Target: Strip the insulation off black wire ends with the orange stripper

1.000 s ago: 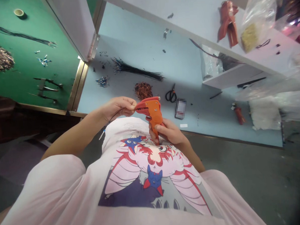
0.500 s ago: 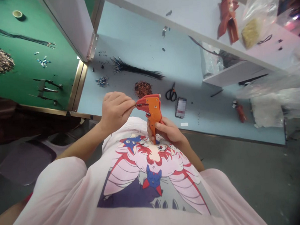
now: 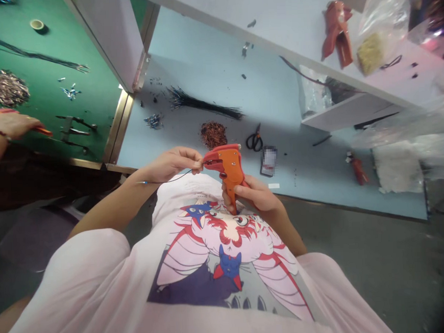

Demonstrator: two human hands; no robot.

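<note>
My right hand [image 3: 254, 190] is wrapped round the grip of an orange and red wire stripper [image 3: 232, 167], which stands upright in front of my shirt. At the stripper's jaws, my left hand [image 3: 179, 161] is closed in a pinch on a thin black wire [image 3: 167, 181]. The wire trails left across my forearm to a blue-tipped end. Its other end is at the jaws, too small to tell whether it sits between them. Just beyond the stripper lies a heap of coppery scraps [image 3: 213, 133]. A bundle of black wires [image 3: 208, 105] lies behind that heap.
Scissors [image 3: 254, 139] and a phone [image 3: 268, 160] lie right of the stripper. Small blue-tipped pieces [image 3: 153, 121] lie left. A shelf [image 3: 275, 36] overhangs the bench, with a red tool [image 3: 337, 34] on it. Another person's hand [image 3: 12, 124] holds an orange tool at the green table [image 3: 90, 25].
My left fingers have turned and loosened from a fist-like grip, and the wire now shows trailing left. Another person's hand with an orange tool has come in at the left.
</note>
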